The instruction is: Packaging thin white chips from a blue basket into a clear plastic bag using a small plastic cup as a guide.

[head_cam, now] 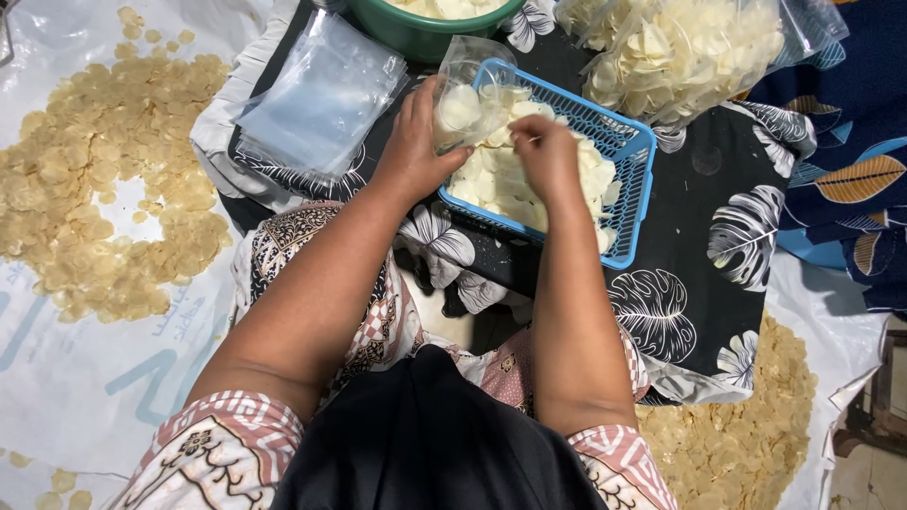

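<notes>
My left hand (413, 142) grips a small clear plastic bag (466, 90) that holds a few pale round crackers, held upright over the left end of a blue plastic basket (631, 179). The basket is heaped with pale white crackers (501, 179). My right hand (546, 151) hovers over the heap just right of the bag, fingers pinched at the bag's mouth, apparently on a few crackers.
A stack of empty clear bags (316, 94) lies left of the basket. A green bowl (425, 33) of crackers stands at the top, and filled clear bags (680, 52) at top right. Yellowish crackers (104, 179) are spread on white sheeting at left and more (737, 434) at lower right.
</notes>
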